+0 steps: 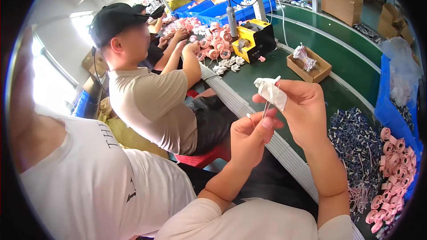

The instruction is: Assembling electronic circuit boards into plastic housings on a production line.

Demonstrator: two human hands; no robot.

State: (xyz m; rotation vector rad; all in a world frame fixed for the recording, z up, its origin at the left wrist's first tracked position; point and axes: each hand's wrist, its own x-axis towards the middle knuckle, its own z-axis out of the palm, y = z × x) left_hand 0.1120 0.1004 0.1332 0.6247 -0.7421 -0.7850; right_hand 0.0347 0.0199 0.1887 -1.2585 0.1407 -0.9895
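My right hand (304, 106) is closed in a pinch above the bench, with a crumpled white wrapping (272, 93) around its thumb. Whatever sits between its fingertips is mostly hidden by that wrapping. From there, thin wires (266, 109) run down to my left hand (249, 140), which is just below and to the left. The left thumb and forefinger are pressed together on the wires. A tiny white end (248, 115) sticks out beside the left forefinger.
A cardboard box (309, 69) of bundled wires lies beyond my hands. On the right are a pile of dark wired parts (356, 146), pink rings (393, 178) and a blue bin (384, 89). A yellow-black machine (253, 40) stands farther off. Co-workers (147, 93) sit on the left.
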